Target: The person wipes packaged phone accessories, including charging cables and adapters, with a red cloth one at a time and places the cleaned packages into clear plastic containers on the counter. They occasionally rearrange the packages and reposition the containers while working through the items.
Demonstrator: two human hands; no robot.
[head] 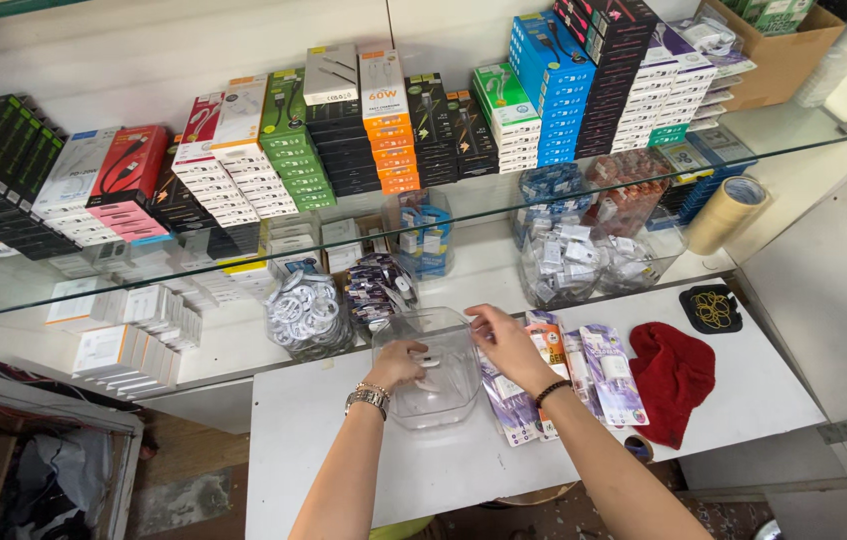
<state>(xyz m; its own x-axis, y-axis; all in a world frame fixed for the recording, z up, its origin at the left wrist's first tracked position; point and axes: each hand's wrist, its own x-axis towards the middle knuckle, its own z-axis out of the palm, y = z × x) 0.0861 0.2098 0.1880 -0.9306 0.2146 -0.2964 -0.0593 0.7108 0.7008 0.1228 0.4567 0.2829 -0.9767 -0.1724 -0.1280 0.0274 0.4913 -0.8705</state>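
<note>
A clear plastic tub stands on the white counter in front of me. My left hand reaches into it, fingers closed around a small white item at the tub's middle. My right hand rests on the tub's right rim, fingers curled over the edge. Right beside that hand lie several flat packets in purple, white and orange, fanned out on the counter. A watch sits on my left wrist and a dark band on my right.
A red cloth and a black tray of rubber bands lie to the right. Clear bags of cables and small parts stand behind the tub. A glass shelf carries stacked boxes; a tape roll sits at right.
</note>
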